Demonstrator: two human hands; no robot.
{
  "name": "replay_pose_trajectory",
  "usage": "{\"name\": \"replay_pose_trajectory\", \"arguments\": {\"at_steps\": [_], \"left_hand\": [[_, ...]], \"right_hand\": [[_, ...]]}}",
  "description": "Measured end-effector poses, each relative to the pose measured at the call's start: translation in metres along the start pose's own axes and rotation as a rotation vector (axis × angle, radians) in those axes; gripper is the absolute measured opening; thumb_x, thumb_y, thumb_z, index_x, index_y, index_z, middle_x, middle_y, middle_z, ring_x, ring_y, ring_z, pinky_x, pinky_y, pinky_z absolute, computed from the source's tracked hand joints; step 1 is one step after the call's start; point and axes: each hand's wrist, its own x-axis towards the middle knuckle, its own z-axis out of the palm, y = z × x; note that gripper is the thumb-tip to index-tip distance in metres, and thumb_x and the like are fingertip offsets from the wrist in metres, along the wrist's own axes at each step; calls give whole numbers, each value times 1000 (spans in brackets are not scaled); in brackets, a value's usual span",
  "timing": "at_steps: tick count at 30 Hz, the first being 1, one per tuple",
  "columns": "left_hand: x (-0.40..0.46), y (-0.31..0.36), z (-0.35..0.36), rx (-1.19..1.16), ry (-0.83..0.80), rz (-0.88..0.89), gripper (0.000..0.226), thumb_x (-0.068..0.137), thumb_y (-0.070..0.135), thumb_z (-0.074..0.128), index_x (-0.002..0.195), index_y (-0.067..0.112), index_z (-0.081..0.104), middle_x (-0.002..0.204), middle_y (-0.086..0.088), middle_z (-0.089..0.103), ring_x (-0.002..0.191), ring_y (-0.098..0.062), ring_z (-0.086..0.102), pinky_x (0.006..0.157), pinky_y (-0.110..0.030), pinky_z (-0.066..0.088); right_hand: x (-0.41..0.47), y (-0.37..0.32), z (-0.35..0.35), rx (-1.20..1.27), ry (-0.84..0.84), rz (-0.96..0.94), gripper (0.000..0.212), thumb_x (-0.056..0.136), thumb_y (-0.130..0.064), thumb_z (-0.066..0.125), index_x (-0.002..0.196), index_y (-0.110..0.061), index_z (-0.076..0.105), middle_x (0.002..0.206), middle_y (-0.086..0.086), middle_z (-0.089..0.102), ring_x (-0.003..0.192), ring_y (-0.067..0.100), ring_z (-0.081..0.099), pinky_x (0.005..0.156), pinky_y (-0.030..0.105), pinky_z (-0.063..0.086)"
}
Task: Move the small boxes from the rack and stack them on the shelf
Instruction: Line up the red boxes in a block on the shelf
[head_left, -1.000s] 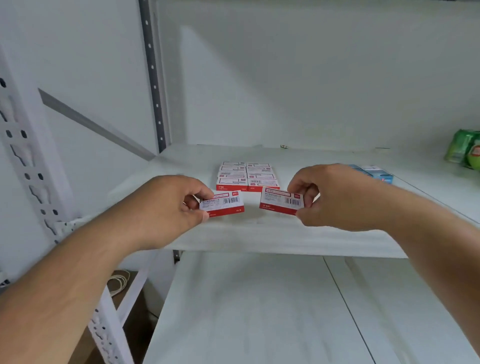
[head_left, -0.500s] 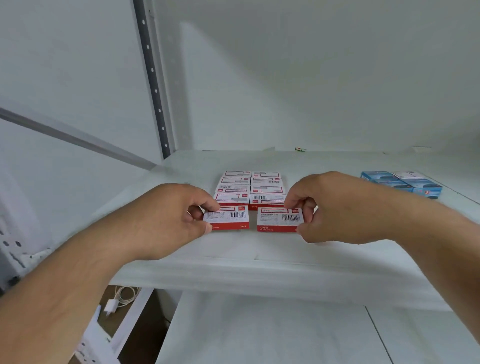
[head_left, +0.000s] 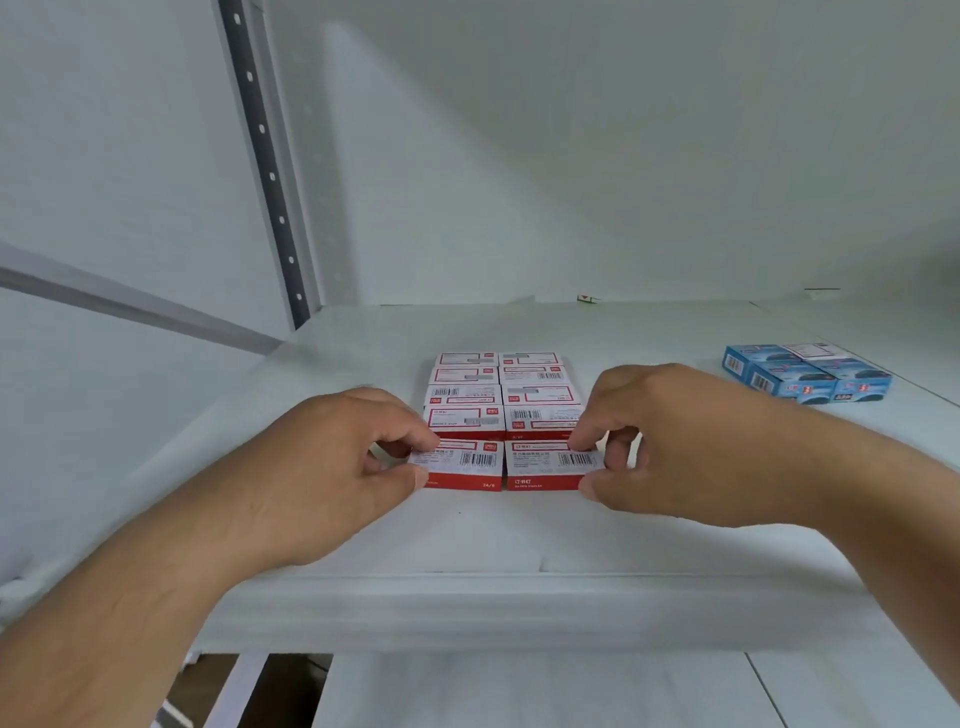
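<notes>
Two small red-and-white boxes sit side by side on the white shelf (head_left: 467, 545), at the front of a two-column block of several like boxes (head_left: 501, 395). My left hand (head_left: 332, 467) pinches the left box (head_left: 465, 467) at its left end between thumb and fingers. My right hand (head_left: 670, 447) pinches the right box (head_left: 545, 467) at its right end. Both boxes rest on the shelf surface and touch the row behind them.
Several blue boxes (head_left: 810, 376) stand at the right of the shelf. A perforated grey upright (head_left: 270, 171) rises at the back left, with a diagonal brace (head_left: 130, 306) on the left. A lower shelf board (head_left: 519, 691) shows beneath the front edge.
Both hands carried their boxes forward and down onto the shelf, bringing them together against the front row of the block. The camera moved closer.
</notes>
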Motion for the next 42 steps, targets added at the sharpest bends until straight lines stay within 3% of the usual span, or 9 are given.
{"name": "replay_pose_trajectory", "arguments": {"at_steps": [4, 10, 17, 25, 31, 34, 37, 39, 42], "left_hand": [[2, -5, 5, -13, 34, 69, 15, 85, 31, 69, 96, 41, 70, 98, 23, 62, 94, 8, 57, 80, -8, 46], [5, -7, 8, -14, 55, 79, 13, 84, 32, 69, 95, 38, 73, 98, 23, 61, 93, 5, 59, 82, -14, 49], [6, -7, 9, -34, 69, 82, 14, 84, 32, 69, 94, 42, 72, 99, 27, 60, 93, 8, 58, 78, -6, 45], [7, -8, 13, 26, 109, 75, 18, 86, 33, 68, 102, 37, 72, 100, 29, 58, 95, 8, 56, 79, -9, 46], [-1, -5, 13, 26, 92, 41, 25, 83, 45, 66, 108, 48, 62, 110, 37, 50, 102, 14, 50, 79, -5, 42], [-4, 5, 2, -346, 113, -127, 46, 71, 54, 74, 111, 57, 52, 121, 44, 44, 105, 14, 53, 88, -10, 41], [25, 13, -9, -1044, 218, -293, 62, 78, 51, 72, 133, 30, 53, 135, 17, 52, 126, -3, 48, 110, -33, 35], [54, 14, -10, -1212, 282, -402, 65, 87, 52, 60, 139, 15, 47, 141, 2, 49, 131, -13, 45, 113, -37, 33], [85, 19, -4, -1248, 287, -516, 77, 89, 63, 49, 145, 12, 38, 150, -4, 40, 134, -19, 42, 111, -36, 32]], "right_hand": [[0, -3, 4, -29, 31, 24, 29, 85, -52, 64, 107, -34, 73, 99, -16, 57, 87, 3, 57, 74, 18, 48], [3, -3, 5, -64, 55, 41, 31, 86, -53, 60, 104, -32, 75, 98, -14, 59, 90, 5, 58, 78, 26, 51], [6, -2, 5, -72, 54, 40, 32, 87, -52, 58, 104, -32, 75, 99, -15, 59, 89, 3, 56, 74, 19, 47], [6, -2, 7, -45, 60, 34, 31, 90, -51, 58, 111, -34, 73, 101, -16, 56, 91, 5, 56, 79, 26, 50], [-2, -2, 9, -15, 74, 108, 39, 86, -58, 61, 118, -37, 64, 109, -20, 52, 93, 1, 56, 78, 19, 48], [-5, 1, 13, 291, 183, 253, 61, 78, -62, 67, 133, -44, 49, 127, -29, 47, 106, -6, 53, 92, 19, 45], [16, 1, 14, 1061, 350, 477, 75, 75, -68, 68, 138, -31, 52, 137, -16, 54, 124, 8, 54, 112, 37, 39], [41, 3, 10, 1361, 389, 598, 75, 86, -61, 63, 144, -16, 48, 144, 1, 53, 131, 20, 52, 116, 43, 36], [75, 5, 5, 1439, 364, 689, 89, 87, -70, 53, 154, -14, 35, 156, 7, 40, 143, 25, 39, 120, 46, 27]]}}
